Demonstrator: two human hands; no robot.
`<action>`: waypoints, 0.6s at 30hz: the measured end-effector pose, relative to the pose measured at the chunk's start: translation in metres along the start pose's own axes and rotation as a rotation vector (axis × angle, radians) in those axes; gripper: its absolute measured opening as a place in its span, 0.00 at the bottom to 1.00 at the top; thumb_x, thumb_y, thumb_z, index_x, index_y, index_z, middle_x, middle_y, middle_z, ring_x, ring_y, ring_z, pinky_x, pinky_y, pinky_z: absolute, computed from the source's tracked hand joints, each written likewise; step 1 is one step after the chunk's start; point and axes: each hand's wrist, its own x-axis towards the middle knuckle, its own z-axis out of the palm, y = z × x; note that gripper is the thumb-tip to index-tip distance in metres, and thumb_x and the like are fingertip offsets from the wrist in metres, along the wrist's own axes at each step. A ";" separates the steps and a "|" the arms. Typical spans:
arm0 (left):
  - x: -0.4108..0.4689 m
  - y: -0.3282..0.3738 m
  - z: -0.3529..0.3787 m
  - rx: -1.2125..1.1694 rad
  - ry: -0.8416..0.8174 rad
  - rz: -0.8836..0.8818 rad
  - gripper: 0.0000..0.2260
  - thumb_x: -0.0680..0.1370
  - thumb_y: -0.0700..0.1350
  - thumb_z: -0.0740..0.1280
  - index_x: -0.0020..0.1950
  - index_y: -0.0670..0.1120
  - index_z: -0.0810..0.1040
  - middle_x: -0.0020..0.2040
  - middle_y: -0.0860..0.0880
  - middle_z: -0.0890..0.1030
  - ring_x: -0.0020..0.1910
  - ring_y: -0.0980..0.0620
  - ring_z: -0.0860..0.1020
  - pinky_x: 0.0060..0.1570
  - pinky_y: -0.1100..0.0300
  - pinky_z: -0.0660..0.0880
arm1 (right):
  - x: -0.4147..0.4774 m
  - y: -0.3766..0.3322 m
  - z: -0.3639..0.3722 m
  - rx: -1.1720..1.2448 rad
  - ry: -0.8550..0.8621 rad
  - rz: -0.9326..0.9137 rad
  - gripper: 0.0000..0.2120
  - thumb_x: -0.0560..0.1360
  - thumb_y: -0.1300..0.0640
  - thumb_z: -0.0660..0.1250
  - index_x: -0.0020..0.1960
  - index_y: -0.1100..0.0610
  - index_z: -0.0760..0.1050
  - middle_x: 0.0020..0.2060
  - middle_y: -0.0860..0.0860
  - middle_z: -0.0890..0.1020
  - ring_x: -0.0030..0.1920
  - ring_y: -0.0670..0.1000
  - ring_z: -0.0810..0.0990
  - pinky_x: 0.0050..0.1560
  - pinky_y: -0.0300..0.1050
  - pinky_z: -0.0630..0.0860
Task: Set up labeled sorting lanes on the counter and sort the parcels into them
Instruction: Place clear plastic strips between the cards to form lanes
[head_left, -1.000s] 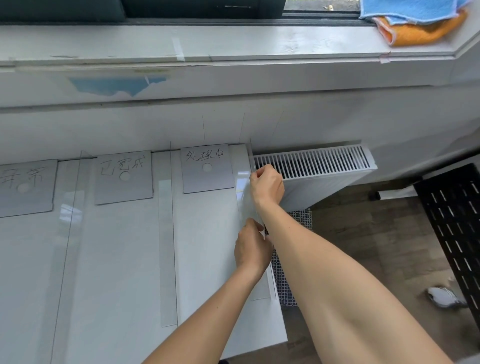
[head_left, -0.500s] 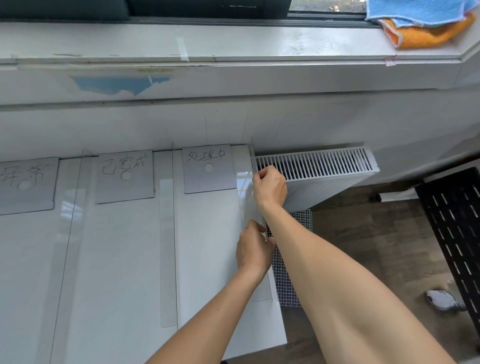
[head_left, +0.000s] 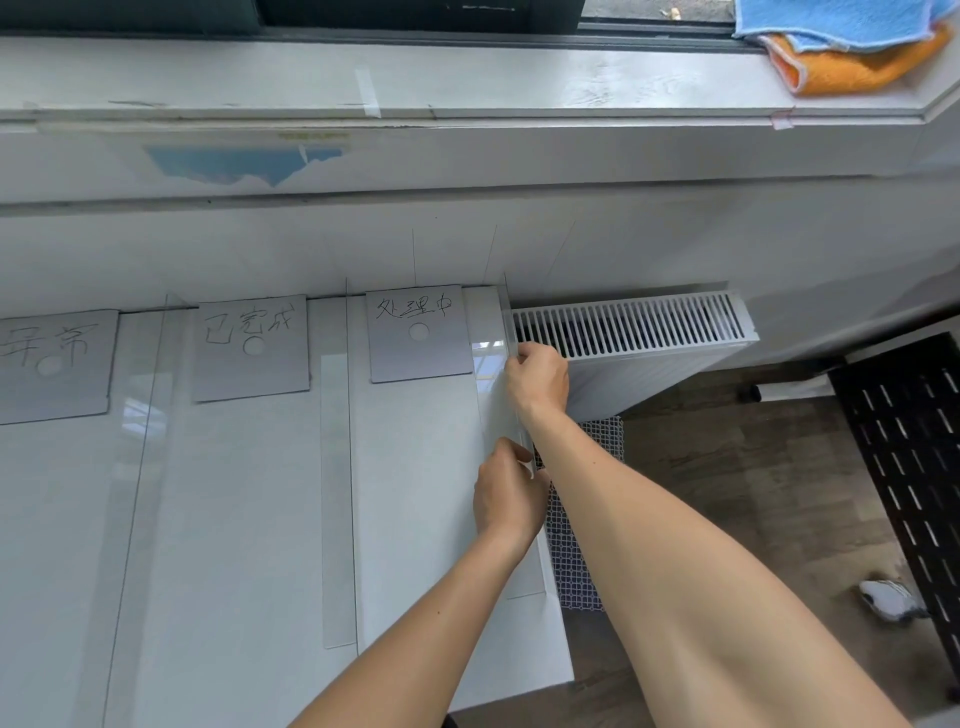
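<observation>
1. While both hands are working at the right edge of the worktop (head_left: 249, 519), a clear divider strip (head_left: 511, 374) is standing on its edge there, its long axis running from the back wall toward the person.
2. The right hand (head_left: 537, 382) is pinching the strip's upper edge at the far part, just beside the label card (head_left: 418, 332) marked for the rightmost lane.
3. The left hand (head_left: 506, 493) is pinching the same strip nearer the person, so the two hands are lying in line along its length, right ahead of left.
4. The strip is sitting right at the worktop's edge, above the radiator (head_left: 628, 332); any seating push is likely going downward and slightly leftward.
5. No parcels are showing in view.
</observation>
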 end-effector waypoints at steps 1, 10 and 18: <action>0.000 0.000 0.000 -0.007 -0.004 -0.001 0.08 0.76 0.45 0.65 0.54 0.45 0.74 0.51 0.48 0.81 0.49 0.46 0.80 0.47 0.51 0.78 | 0.000 0.000 0.000 -0.008 0.000 0.003 0.10 0.80 0.64 0.60 0.49 0.66 0.80 0.43 0.60 0.84 0.47 0.60 0.83 0.49 0.57 0.81; 0.000 0.005 0.004 -0.068 -0.010 -0.024 0.07 0.76 0.44 0.63 0.52 0.46 0.75 0.49 0.48 0.81 0.47 0.44 0.81 0.46 0.48 0.80 | 0.002 -0.002 -0.002 -0.042 0.005 0.001 0.10 0.79 0.66 0.59 0.48 0.67 0.79 0.42 0.59 0.83 0.42 0.58 0.81 0.44 0.53 0.79; -0.001 0.004 0.003 -0.097 -0.022 -0.044 0.07 0.75 0.45 0.64 0.52 0.46 0.74 0.49 0.48 0.81 0.46 0.43 0.81 0.45 0.50 0.81 | 0.000 -0.004 -0.002 -0.023 -0.011 -0.006 0.09 0.80 0.64 0.61 0.49 0.65 0.80 0.43 0.58 0.83 0.45 0.58 0.82 0.47 0.51 0.80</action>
